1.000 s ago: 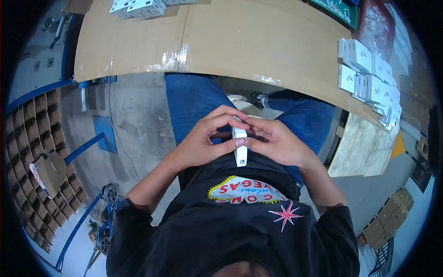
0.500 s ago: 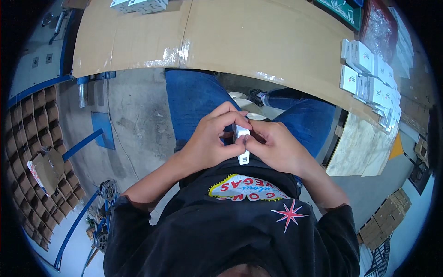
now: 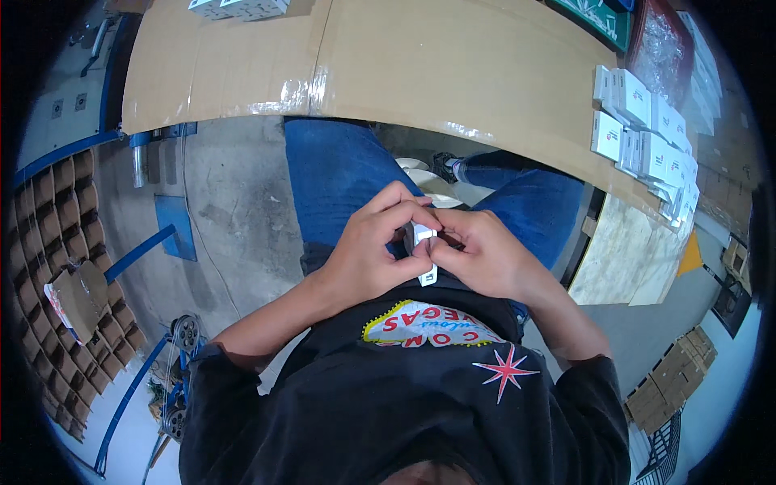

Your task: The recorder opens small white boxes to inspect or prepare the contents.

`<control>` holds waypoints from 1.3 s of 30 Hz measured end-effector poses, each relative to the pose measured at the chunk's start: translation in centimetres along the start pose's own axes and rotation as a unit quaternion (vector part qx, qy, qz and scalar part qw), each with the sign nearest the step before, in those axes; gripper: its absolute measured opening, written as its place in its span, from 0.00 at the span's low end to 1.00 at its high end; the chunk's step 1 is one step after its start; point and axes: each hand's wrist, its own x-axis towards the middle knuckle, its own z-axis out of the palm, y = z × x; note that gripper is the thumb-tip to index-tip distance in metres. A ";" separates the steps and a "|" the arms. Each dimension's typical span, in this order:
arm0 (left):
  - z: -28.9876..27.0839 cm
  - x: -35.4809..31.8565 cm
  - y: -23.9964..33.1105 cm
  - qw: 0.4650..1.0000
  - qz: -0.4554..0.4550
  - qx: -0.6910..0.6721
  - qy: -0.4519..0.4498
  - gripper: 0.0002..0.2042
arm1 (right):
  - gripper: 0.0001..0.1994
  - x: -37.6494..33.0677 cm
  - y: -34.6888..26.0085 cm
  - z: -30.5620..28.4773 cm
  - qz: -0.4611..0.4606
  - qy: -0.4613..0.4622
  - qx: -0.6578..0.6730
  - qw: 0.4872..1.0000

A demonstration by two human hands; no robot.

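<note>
Both hands meet over my lap, in front of my dark shirt. Between them is a small white carton (image 3: 428, 276), its lower end showing below the fingers and a bit of its upper part between them. My left hand (image 3: 374, 246) is closed on the carton from the left, thumb and fingers curled round it. From the right, my right hand (image 3: 480, 251) pinches the same carton with thumb and forefinger. The fingers cover most of it, so I cannot tell whether its flap is tucked in.
A cardboard-covered table (image 3: 453, 65) lies beyond my knees. Stacked white cartons (image 3: 664, 158) stand at its right edge, near a green tray (image 3: 594, 20) of small white pieces. More cartons (image 3: 239, 8) sit far left. A cardboard divider grid (image 3: 61, 234) leans at left, by a blue metal frame (image 3: 139, 252).
My hands stay on the carton with only slight finger movement. The whole view has shifted a little.
</note>
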 end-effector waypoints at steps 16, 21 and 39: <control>-1.0 0.5 -0.9 0.999 0.001 0.011 -0.035 0.34 | 0.23 -1.0 2.8 0.3 0.032 -0.116 0.248 0.961; -1.2 0.2 -0.5 0.993 -0.026 0.008 -0.114 0.40 | 0.21 -1.3 2.6 0.3 0.034 -0.118 0.202 0.972; 1.9 -1.3 0.6 0.983 -0.149 -0.103 -0.021 0.37 | 0.22 -2.0 2.3 1.7 -0.013 -0.041 0.013 0.999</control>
